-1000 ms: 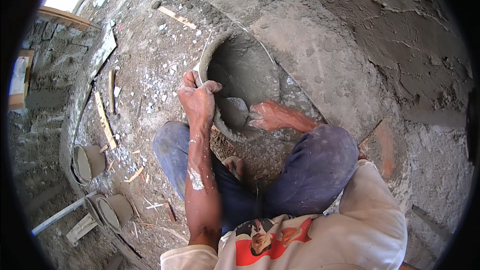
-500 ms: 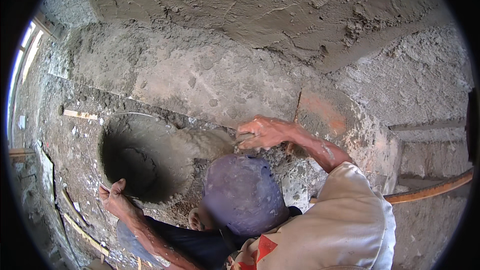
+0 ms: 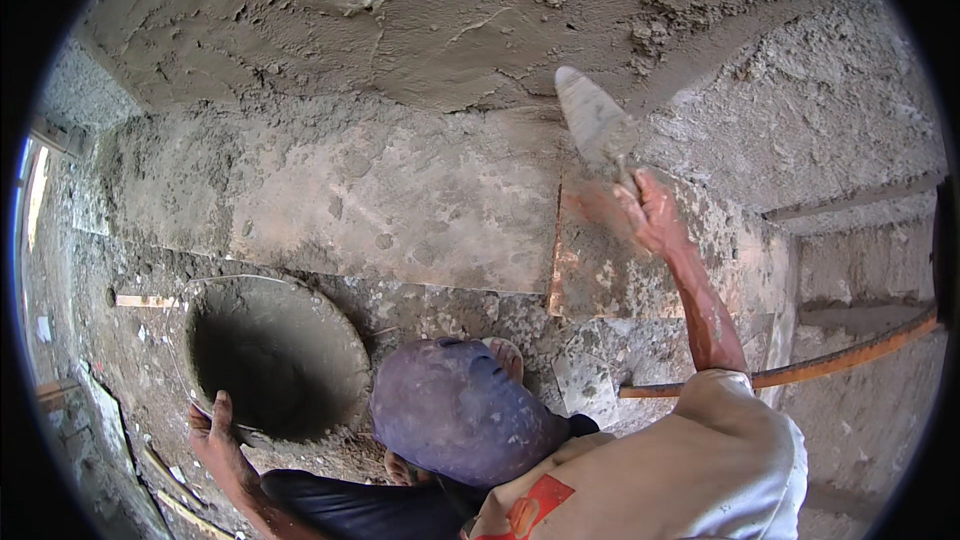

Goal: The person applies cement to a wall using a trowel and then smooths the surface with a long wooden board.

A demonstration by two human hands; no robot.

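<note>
My right hand [image 3: 650, 208] is wrapped round the handle of a pointed metal trowel [image 3: 590, 110], whose mortar-smeared blade is raised over the junction of the wet plastered wall [image 3: 450, 20] and the pale ledge. Slight motion blur softens the trowel. At lower left, my left hand [image 3: 218, 445] grips the near rim of a mortar-coated bucket [image 3: 348, 348], which has wet grey mortar in its dark interior.
A pale ledge or slab [image 3: 390, 190] runs below the plastered wall. A long curved-looking strip [image 3: 820, 360] lies at the right beside a rough side wall [image 3: 830, 100]. Wooden offcuts [image 3: 150, 302] and rubble lie around the bucket. My bent knee [image 3: 460, 410] fills the lower middle.
My right hand has risen from the bucket toward the plastered wall, bringing the trowel up to the right. My left hand stays on the rim. The view has swung toward the wall.
</note>
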